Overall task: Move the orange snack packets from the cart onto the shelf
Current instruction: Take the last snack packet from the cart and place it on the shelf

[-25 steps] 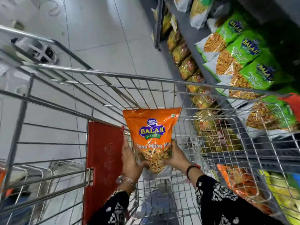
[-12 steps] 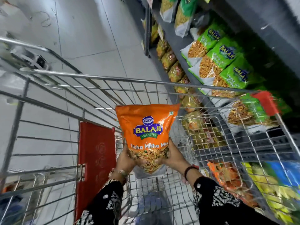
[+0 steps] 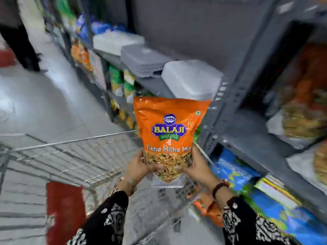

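Since approx 1 s back: view has swung up and rt toward the shelving; orange packet (image 3: 169, 137) has come up out of the cart (image 3: 74, 156) and now sits above the cart's rim, pkt upright, label facing the wearer. Background heavily motion-blurred.

Nearest: two dark patterned sleeves. Left hand (image 3: 137, 167) clamped on pkt's lower left corner, right hand (image 3: 198, 167) clamped on lower right; fingers wrap under the clear window showing the mix. Both grips at the base, top seal free.

Handling (judgement): light, soft foil pouch, air-puffed, glossy so prob slippery; contents brittle, so no squeezing the middle. Base corners or side seams look the best hold; two-hand hold keeps it from flopping.

Below pkt, in cart: more orange pkts (image 3: 207, 207) lying down toward cart's rt side, blurred, count unclear. Red flap (image 3: 65, 209) on cart's near-left.

Beyond pkt: grey shelf (image 3: 251, 131) rt of cart, a bare stretch directly rt of the held pkt; blue/yellow packs (image 3: 247, 177) one tier under it. White foam trays (image 3: 191, 78) behind pkt's top edge. Farther, green pkts (image 3: 115, 80) along aisle.

Vs earlier: hold unchanged, same base grip; pkt not yet on shelf.
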